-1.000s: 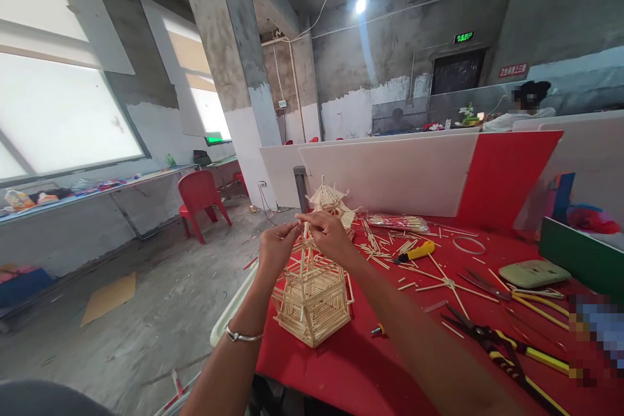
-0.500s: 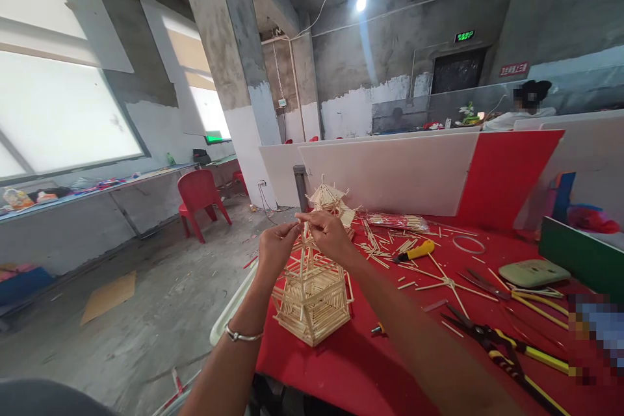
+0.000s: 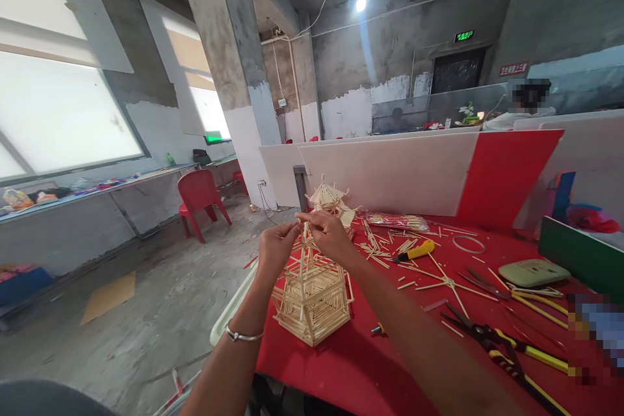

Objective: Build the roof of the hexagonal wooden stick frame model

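Observation:
A six-sided model of thin wooden sticks (image 3: 314, 325), pagoda-like with a latticed body and sticks rising to a peak, stands upright on the red table. At its peak, the fingertips of my left hand (image 3: 279, 248) are pinched on the left side. My right hand (image 3: 327, 235) closes on the same peak from the right, fingers bent and touching the left fingertips. The exact stick ends between them are mostly covered. Just behind my hands is a second stick structure (image 3: 325, 196) with a pointed, slatted roof.
Loose sticks (image 3: 375, 250), a yellow utility knife (image 3: 416, 251), a star of joined sticks (image 3: 448, 282), pliers (image 3: 492, 338) and a green case (image 3: 533, 272) lie on the red table (image 3: 341, 364) to the right. White panels (image 3: 385, 172) border the back. A person (image 3: 524, 107) sits beyond.

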Motion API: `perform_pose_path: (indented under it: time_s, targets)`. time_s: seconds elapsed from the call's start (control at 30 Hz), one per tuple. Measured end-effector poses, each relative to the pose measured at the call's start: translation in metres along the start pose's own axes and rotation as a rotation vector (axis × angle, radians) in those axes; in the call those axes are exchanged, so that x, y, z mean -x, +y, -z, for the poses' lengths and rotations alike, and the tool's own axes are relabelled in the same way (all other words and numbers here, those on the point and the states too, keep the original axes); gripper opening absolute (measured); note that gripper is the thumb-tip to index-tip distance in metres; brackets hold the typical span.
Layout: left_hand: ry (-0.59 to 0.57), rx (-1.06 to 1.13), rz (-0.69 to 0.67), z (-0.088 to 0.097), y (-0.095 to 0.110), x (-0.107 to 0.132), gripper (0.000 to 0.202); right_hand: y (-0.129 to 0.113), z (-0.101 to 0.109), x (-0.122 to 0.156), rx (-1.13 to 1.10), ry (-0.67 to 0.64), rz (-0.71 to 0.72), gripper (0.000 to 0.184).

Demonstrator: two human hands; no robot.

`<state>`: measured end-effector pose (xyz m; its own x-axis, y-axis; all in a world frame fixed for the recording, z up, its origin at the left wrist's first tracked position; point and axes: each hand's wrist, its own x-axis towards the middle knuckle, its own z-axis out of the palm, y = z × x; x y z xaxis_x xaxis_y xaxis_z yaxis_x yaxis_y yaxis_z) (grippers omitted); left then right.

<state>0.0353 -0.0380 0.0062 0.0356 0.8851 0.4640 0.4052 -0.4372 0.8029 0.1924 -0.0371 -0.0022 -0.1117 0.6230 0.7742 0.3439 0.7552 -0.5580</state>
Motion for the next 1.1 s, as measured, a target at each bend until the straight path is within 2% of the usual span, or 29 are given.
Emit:
perform_pose_path:
  time_s: [1.1]
  targets:
    - [-0.011, 0.014, -0.013, -0.0003, -0.0027, 0.0008, 0.029, -0.0021, 0.0009, 0.0002, -0.008, -0.003, -0.011, 0.055]
